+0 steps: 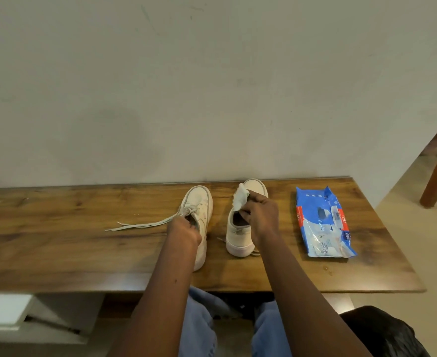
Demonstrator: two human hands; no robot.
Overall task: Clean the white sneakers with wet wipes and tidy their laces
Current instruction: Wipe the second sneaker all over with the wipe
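Wooden table (57, 228) carries a white pair, toes to the wall: left sneaker (199, 202) and right sneaker (238, 238), side by side. The person's left hand (183, 231) grips the left sneaker's collar, with loose laces (140, 225) trailing leftward across the wood. The right hand (261, 215) pinches a crumpled wet wipe (240, 195) just above the right sneaker. A blue wipes pack (323, 222) lies apart, to the right.

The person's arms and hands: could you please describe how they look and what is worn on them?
Both arms are bare as far as the view shows: no sleeves, gloves, watch or bracelet on the left hand or right hand, and no visible rings. A small dark spot marks the left forearm. Light blue jeans cover the legs.
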